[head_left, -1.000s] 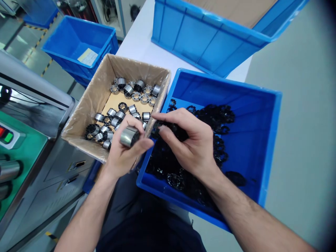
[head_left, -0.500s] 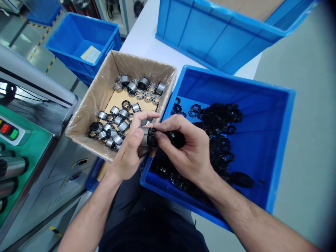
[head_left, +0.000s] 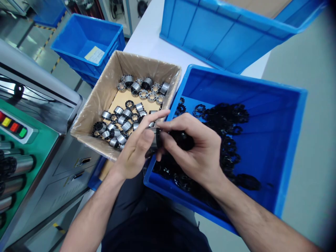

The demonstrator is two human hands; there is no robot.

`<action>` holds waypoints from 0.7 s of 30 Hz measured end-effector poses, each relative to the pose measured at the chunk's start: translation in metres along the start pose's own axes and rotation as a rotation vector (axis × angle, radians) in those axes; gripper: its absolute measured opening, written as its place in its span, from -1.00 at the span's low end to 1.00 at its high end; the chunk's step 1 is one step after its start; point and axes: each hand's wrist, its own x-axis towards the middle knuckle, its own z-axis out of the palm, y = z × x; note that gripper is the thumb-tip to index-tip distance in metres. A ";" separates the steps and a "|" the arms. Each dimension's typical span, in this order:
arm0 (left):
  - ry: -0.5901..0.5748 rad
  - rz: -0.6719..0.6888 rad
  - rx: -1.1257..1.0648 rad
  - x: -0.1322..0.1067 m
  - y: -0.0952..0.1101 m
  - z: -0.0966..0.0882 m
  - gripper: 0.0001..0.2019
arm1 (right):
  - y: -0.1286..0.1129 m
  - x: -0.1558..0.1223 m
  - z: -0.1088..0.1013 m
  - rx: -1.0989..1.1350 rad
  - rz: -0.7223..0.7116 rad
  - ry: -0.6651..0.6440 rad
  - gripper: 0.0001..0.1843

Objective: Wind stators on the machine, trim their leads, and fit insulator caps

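Note:
My left hand point(head_left: 136, 148) is closed around a silver metal cylinder point(head_left: 155, 137), of which only a sliver shows between the fingers. My right hand point(head_left: 196, 148) pinches a black plastic ring part point(head_left: 181, 138) and presses it against the cylinder's end. Both hands meet over the near left corner of a blue bin point(head_left: 291, 147) that holds several black ring parts point(head_left: 228, 122). To the left stands a plastic-lined cardboard box point(head_left: 105, 91) with several silver cylinders point(head_left: 123, 120), some fitted with black rings.
A green machine panel point(head_left: 28, 147) with coloured buttons point(head_left: 14, 126) and metal rollers point(head_left: 21, 164) is at the far left. An empty blue crate point(head_left: 78, 42) sits beyond the box. A large blue bin point(head_left: 223, 31) stands at the back on the white table point(head_left: 147, 38).
A second ago my left hand held the silver cylinder apart from the right hand. The hands have since come together, and the black ring now sits against the cylinder's end.

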 end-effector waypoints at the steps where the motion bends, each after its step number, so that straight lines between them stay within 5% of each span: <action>1: 0.039 0.040 0.003 0.003 -0.002 -0.002 -0.37 | -0.001 0.002 -0.003 0.004 0.001 -0.033 -0.77; 5: 0.234 0.218 -0.022 0.013 -0.009 -0.010 -0.45 | -0.005 0.005 -0.012 0.107 0.109 -0.114 -0.67; 10: 0.040 0.475 0.306 0.015 -0.006 -0.005 -0.66 | -0.007 0.004 -0.013 0.307 0.259 -0.109 -0.58; 12: 0.047 0.527 0.416 0.014 -0.004 -0.001 -0.76 | -0.007 0.004 -0.015 0.308 0.272 -0.137 -0.59; 18: 0.143 0.519 0.341 0.013 -0.006 -0.007 -0.88 | -0.004 0.014 -0.029 0.267 0.222 -0.245 -0.83; 21: 0.123 0.385 0.178 0.013 -0.009 -0.010 -0.71 | 0.000 0.018 -0.031 0.287 0.160 -0.185 -0.81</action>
